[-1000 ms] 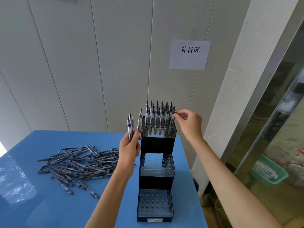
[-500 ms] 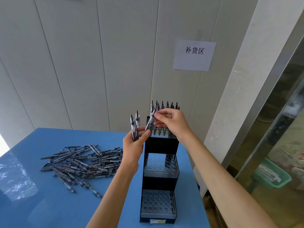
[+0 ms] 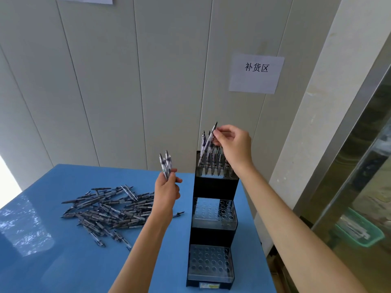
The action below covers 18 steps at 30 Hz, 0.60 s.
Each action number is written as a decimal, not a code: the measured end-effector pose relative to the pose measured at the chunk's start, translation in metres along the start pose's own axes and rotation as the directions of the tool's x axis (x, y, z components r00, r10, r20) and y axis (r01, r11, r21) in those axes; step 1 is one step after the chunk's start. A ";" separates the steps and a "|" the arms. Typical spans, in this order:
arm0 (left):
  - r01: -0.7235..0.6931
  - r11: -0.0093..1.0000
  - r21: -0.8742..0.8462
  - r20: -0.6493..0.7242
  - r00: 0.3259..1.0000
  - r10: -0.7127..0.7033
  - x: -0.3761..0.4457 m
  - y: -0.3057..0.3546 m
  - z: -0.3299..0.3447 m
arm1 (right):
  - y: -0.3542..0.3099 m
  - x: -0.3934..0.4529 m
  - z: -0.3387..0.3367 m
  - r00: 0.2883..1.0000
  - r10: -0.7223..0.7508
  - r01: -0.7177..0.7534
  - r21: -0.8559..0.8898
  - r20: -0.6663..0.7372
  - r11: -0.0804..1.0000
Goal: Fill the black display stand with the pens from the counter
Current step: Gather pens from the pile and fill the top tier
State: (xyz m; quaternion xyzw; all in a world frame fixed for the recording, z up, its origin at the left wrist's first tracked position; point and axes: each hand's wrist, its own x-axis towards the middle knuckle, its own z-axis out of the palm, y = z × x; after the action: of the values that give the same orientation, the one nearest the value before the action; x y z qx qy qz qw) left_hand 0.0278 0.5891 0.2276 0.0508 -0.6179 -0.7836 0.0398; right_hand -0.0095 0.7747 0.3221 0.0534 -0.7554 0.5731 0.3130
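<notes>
A loose pile of pens [image 3: 110, 210] lies on the left of the blue counter [image 3: 53, 261]. The left hand [image 3: 167, 192] grips a small bunch of pens [image 3: 166, 164] upright. Right of it stands the black stand [image 3: 213, 185], its top tier holding pens, where the right hand [image 3: 234, 144] pinches one tilted pen [image 3: 208, 142] above that tier.

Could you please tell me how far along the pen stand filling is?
Top tier of the black display stand looks nearly full. Right hand is slotting a pen there; left hand holds spare pens. Both lower tiers look empty, and a pile remains.
</notes>
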 end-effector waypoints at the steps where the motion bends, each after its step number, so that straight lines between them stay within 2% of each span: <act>1: -0.017 1.000 -0.001 0.003 1.000 0.017 0.000 0.000 -0.003 | 0.000 0.001 0.001 0.999 -0.046 0.046 -0.049 -0.007 0.998; 6: -0.110 0.992 0.068 0.044 0.993 0.107 -0.005 0.002 -0.014 | 0.002 0.002 0.007 0.992 -0.123 0.124 -0.170 0.018 0.978; 9: -0.101 0.992 0.081 0.041 0.994 0.098 -0.008 0.005 -0.017 | 0.002 0.002 0.010 0.988 -0.154 0.156 -0.218 0.024 0.964; 13: -0.066 0.997 0.051 0.009 0.998 0.066 -0.011 0.012 -0.019 | 0.003 0.005 0.012 0.987 -0.152 0.158 -0.258 0.041 0.953; 18: -0.092 0.995 -0.038 -0.021 0.996 0.092 -0.022 0.015 -0.019 | 0.010 0.001 0.014 0.993 -0.110 0.119 -0.264 0.050 0.957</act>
State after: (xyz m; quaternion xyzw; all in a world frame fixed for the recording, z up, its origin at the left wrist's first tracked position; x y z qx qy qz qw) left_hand 0.0525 0.5700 0.2387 0.0288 -0.6036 -0.7925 0.0827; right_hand -0.0203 0.7654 0.3122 0.0643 -0.8266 0.4463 0.3368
